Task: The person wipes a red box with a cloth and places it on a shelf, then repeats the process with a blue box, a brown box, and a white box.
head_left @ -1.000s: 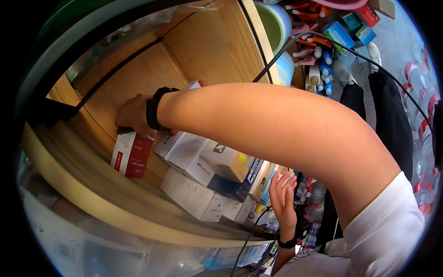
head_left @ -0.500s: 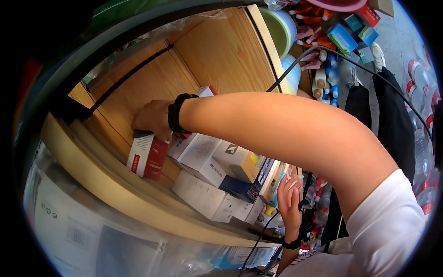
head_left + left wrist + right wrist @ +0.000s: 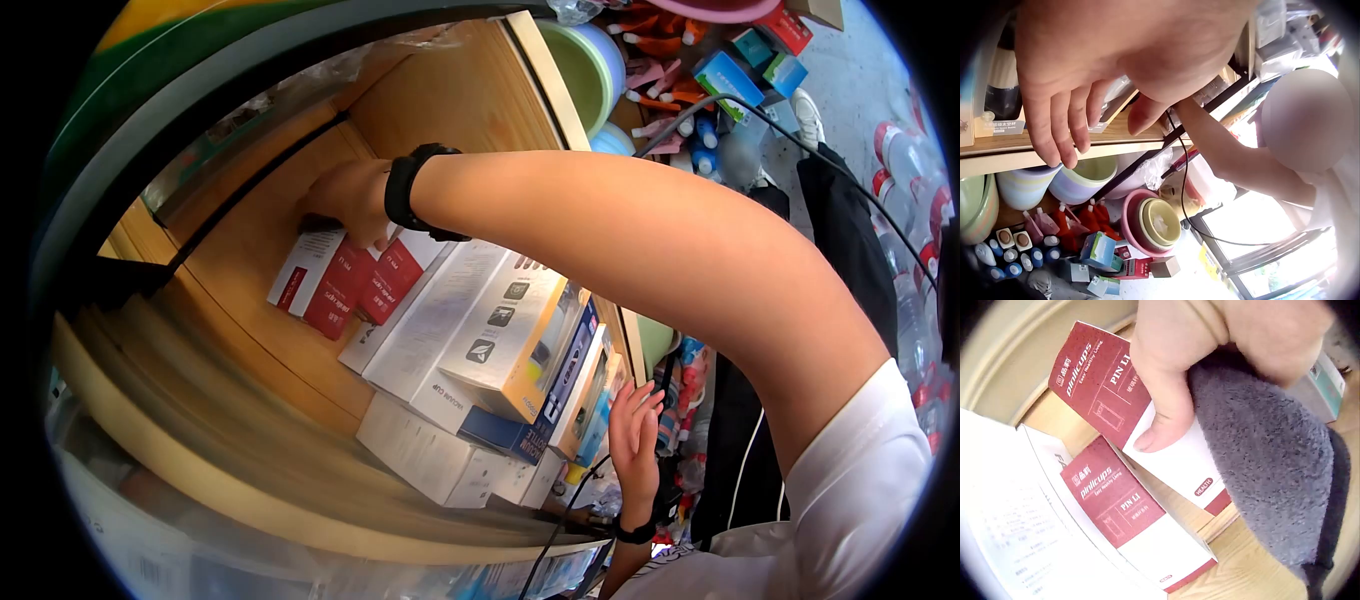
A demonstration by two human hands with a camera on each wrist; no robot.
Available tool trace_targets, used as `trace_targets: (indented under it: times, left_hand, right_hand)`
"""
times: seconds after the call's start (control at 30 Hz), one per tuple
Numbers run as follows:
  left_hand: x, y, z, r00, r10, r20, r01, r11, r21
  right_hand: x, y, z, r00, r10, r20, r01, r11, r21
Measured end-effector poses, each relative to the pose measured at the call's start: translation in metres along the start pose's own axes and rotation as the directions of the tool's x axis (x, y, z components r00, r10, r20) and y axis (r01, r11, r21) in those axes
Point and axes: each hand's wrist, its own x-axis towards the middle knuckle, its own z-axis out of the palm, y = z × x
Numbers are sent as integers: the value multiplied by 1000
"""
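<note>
My right hand (image 3: pixel 345 200) reaches into a wooden shelf compartment. In the right wrist view its thumb lies across a red-and-white "pinlicups" cup box (image 3: pixel 1100 381), and the curled fingers hold a grey plush cloth (image 3: pixel 1266 456) with a dark edge. Most of those fingers are hidden. A second matching cup box (image 3: pixel 1125 506) stands beside the first, close to the white boxes. My left hand (image 3: pixel 637 445) hovers outside the shelf front with nothing in it. Its fingers hang relaxed near the shelf edge in the left wrist view.
White vacuum cup boxes (image 3: pixel 410 335) are stacked beside the red ones, with a dark blue box (image 3: pixel 510 435) among them. A black cable (image 3: pixel 760 120) crosses by my arm. Pots (image 3: pixel 1088 178), bottles and small boxes (image 3: pixel 1100 250) stand low outside the shelf.
The gripped cup box has moved up in the head view, nearer the shelf's back, with my right hand. The second red box now shows beside it. My left hand stays empty.
</note>
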Motion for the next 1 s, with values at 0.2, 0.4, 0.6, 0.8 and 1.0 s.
trace_targets:
  times: [0.2,0.4,0.6,0.8,1.0]
  left_hand:
    - [5,3,1,1000,-9,-19,9,1000,-18]
    - [5,-2,-2,999,-10,-48,8,999,-47]
    - [3,-23,-19,1000,9,7,-9,1000,-13]
    - [8,-9,-18,1000,-2,-5,2,999,40]
    - [10,-6,-19,999,-32,-35,33,998,45]
  right_hand:
    - [21,35,14,996,46,82,-30,981,-189]
    - [44,69,18,1000,-12,4,12,966,-260]
    - [44,83,19,977,158,145,-123,967,-222]
    - [32,71,25,983,183,28,-166,939,-302]
    - [-15,43,46,928,69,-365,-239,863,-445]
